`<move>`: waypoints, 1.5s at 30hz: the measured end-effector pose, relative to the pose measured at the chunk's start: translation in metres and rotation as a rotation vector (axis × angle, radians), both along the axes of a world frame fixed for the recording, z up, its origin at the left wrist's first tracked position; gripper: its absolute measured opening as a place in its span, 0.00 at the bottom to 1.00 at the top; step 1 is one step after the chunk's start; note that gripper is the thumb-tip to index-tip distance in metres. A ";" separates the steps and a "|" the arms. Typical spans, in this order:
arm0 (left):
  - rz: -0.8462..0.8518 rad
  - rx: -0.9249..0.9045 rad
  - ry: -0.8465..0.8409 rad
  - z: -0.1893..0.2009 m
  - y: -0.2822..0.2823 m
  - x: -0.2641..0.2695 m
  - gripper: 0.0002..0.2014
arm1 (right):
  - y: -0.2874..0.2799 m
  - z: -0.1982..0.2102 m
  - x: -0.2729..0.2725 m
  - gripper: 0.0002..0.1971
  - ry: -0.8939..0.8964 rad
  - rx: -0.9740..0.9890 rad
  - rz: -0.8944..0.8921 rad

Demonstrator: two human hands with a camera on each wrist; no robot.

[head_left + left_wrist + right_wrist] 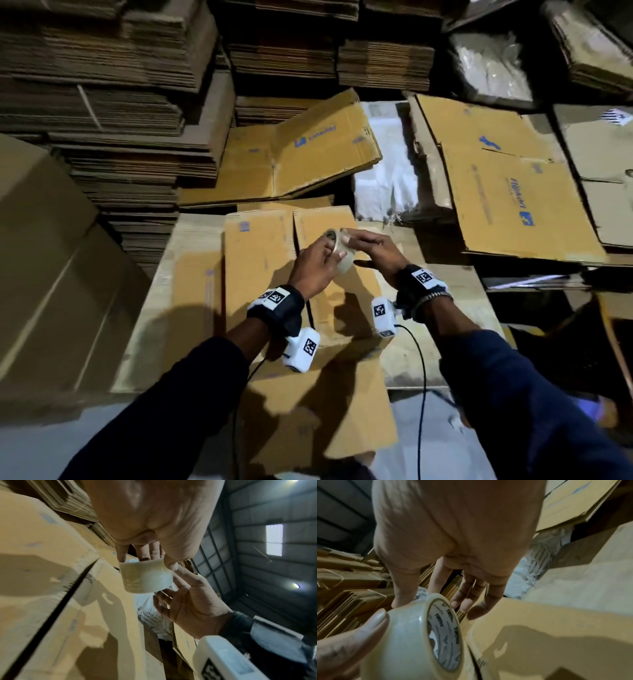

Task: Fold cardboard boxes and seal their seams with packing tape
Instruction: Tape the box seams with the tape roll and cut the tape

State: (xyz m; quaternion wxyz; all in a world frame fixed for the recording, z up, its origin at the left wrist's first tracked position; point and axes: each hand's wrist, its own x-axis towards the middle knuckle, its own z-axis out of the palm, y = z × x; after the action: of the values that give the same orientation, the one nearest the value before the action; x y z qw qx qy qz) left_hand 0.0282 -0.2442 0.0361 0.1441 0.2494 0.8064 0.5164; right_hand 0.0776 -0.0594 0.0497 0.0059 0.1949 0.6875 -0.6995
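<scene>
Sleeves are closest to the head cam, dark ones, both forearms reaching out over the box (260,260). It sits low and centre, flaps closed, with the seam (295,236) running straight away from the person, so its long axis points away from them too.

The left hand (313,270) has the tape (339,248) pinched, thumb on the outer band and fingers curled round the far rim. The roll is held up above the seam, not touching the cardboard, its core hole facing roughly right, toward the other hand. The right hand (373,248) is mostly spread, fingers relaxed, with the thumb and a fingertip just touching the roll's surface. Can't tell if any loose tape end is lifted.

Room-wise it's tight: tall stacks (113,113) of flat cardboard crowd the left and back, a big box (51,267) sits hard on the left edge, loose flattened cartons (507,181) lean in from the right. A white bag (387,178) is wedged behind them.
</scene>
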 end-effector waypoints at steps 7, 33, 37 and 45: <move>0.092 0.095 -0.155 -0.025 -0.064 -0.008 0.14 | -0.070 -0.012 -0.027 0.15 0.010 0.032 -0.033; 0.422 0.039 -0.365 -0.066 -0.022 -0.094 0.24 | -0.010 -0.082 -0.267 0.15 -0.099 0.467 0.076; 0.479 0.097 -0.468 -0.083 -0.012 -0.085 0.50 | 0.012 -0.104 -0.309 0.08 -0.182 0.478 0.164; 0.533 0.146 -0.578 -0.096 0.004 -0.093 0.56 | 0.018 -0.134 -0.344 0.08 -0.325 0.531 0.268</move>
State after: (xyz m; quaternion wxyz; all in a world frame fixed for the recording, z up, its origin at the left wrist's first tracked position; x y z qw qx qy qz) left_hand -0.0646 -0.2399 -0.0596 0.2080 -0.1146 0.7302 0.6407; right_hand -0.2660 -0.0415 -0.0843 0.1566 0.2063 0.8553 -0.4487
